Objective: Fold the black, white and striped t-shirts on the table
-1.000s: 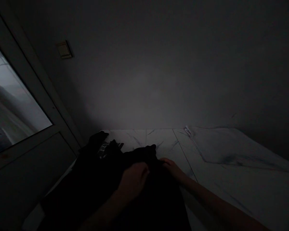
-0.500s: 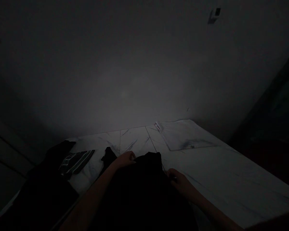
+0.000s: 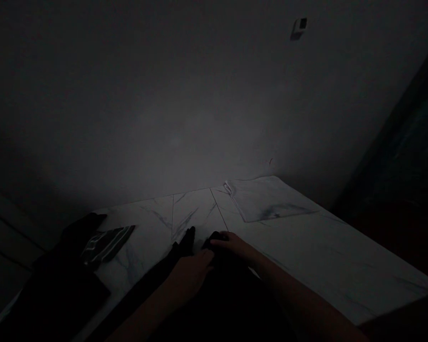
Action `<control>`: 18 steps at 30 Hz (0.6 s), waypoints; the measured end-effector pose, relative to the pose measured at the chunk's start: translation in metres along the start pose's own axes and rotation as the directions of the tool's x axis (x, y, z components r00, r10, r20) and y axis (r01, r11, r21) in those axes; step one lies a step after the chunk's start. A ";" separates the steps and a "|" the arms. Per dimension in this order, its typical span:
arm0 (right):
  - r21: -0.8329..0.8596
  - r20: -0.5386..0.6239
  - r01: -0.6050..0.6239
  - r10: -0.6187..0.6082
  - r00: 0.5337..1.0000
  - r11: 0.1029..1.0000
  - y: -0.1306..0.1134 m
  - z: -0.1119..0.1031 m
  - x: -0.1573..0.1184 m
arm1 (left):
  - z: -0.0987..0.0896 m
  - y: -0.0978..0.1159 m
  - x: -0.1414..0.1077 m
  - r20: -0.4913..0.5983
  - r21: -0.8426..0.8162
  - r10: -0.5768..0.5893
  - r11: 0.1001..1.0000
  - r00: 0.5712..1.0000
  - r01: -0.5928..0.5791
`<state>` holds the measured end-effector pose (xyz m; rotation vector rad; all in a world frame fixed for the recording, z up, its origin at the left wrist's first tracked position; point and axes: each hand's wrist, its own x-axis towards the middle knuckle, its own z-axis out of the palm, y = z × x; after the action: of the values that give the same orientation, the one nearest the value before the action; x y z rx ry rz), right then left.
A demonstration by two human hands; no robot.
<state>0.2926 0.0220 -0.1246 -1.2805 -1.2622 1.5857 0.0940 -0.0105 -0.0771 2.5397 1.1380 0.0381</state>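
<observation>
Dim room, grey wall behind a marble-patterned worktop. Left to right: dark cloth heap, well left of the left fingers, details lost in shadow. Striped cloth by the heap's far right side, also left of the fingers and apart from them. Narrow black fold pokes out just past the left fingers, away from the person; can't tell if it's part of the same garment. Left hand: fingers bunched, on the black garment's upper end; can't tell whether they pinch fabric. Black garment lies below and between both hands, long axis running from the fingers back toward the person; type unclear, too dark. Right hand: fingers curled tight over the garment's far edge. Key relation: far edge right under the right fingers, left fingers just short of it, so right hand is nearer. Folded pale cloth lies beyond and right of the right fingers, not touched.
</observation>
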 end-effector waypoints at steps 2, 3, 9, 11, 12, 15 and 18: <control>-0.069 0.102 0.095 -0.087 0.991 0.993 -0.012 -0.003 0.001 | -0.021 0.003 -0.007 -0.005 0.095 -0.011 0.995 1.000 0.011; -0.112 0.131 0.159 -0.144 0.981 0.981 -0.021 -0.007 0.001 | -0.033 0.001 -0.011 -0.019 0.135 -0.010 0.991 1.000 0.012; -0.370 -0.105 0.496 -0.566 0.818 0.785 -0.131 -0.048 -0.002 | -0.136 -0.019 -0.013 -0.251 0.286 0.001 0.955 0.968 0.074; -0.455 -0.124 0.573 -0.685 0.718 0.682 -0.188 -0.056 -0.004 | -0.186 -0.018 -0.009 -0.356 0.357 -0.036 0.918 0.934 0.171; -0.495 -0.118 0.605 -0.737 0.665 0.624 -0.218 -0.059 -0.007 | -0.211 -0.015 -0.008 -0.416 0.394 -0.054 0.889 0.908 0.234; -0.591 -0.099 0.673 -0.868 0.487 0.446 -0.307 -0.061 -0.018 | -0.286 0.002 -0.008 -0.608 0.450 -0.108 0.770 0.787 0.453; -0.641 -0.079 0.713 -0.948 0.308 0.284 -0.383 -0.065 -0.040 | -0.344 0.018 -0.019 -0.784 0.435 -0.049 0.668 0.619 0.604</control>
<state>0.3497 0.0981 0.2542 -0.8147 -1.6666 0.0840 0.0365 0.0707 0.2537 2.9027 2.3522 0.7345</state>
